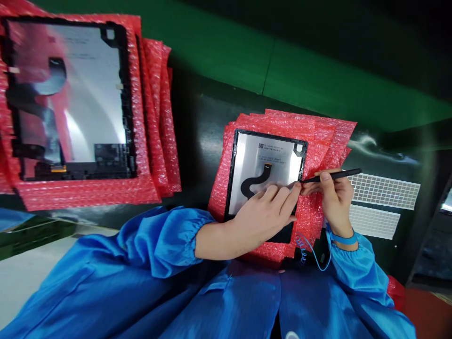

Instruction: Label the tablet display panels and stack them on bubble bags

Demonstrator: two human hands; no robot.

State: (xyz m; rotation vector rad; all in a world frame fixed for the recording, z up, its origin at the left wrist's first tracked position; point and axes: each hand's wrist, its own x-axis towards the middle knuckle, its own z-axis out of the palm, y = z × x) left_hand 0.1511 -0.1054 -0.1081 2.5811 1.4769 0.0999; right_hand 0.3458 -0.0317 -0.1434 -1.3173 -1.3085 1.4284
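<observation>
A tablet screen panel (282,172) lies back side up, with a silvery back, a black frame and a curved black flex cable (257,180). It rests on stacked red bubble-wrap bags (319,136). My left hand (264,214) lies over the panel's lower part, fingers stretched toward its right edge, thumb apart; it covers part of the cable. My right hand (334,197) grips black tweezers (341,174) at a slant, their tip at the panel's right edge beside my left fingertips. Whether the tip holds anything is too small to tell. A blue wrist strap (344,239) circles my right wrist.
At the left, a second screen panel (95,99) lies on another stack of red bubble-wrap bags (155,117). Two sheets of small stickers (386,190) lie to the right. The strap's coiled blue cord (302,249) hangs by the near bags. Behind runs a green surface (240,56).
</observation>
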